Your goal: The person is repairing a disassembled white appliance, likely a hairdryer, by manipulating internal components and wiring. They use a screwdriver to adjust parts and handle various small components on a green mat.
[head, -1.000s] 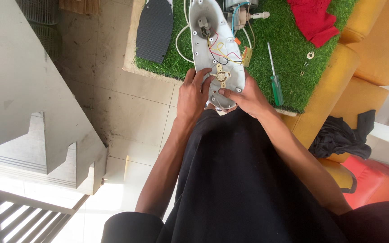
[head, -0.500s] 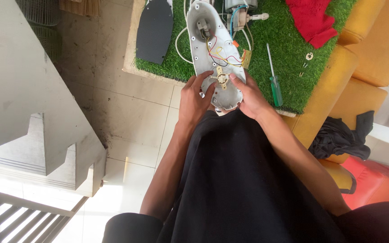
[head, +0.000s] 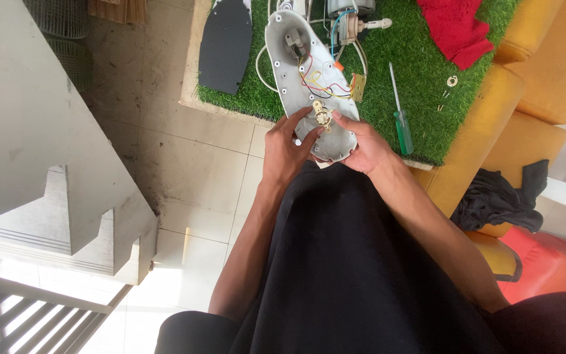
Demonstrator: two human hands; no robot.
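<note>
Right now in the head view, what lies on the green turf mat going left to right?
Dark soleplate → white iron housing, held by both hands → green-handled screwdriver → small washer and screws → red cloth.

The opened grey plastic iron housing (head: 309, 85) lies on the green artificial turf mat (head: 420, 85), near end held between the left hand (head: 286, 151) and right hand (head: 365, 147). A dark pointed soleplate (head: 226, 46) lies left of it. The green-handled screwdriver (head: 399, 115) lies right, the red cloth (head: 456, 29) beyond that.
</note>
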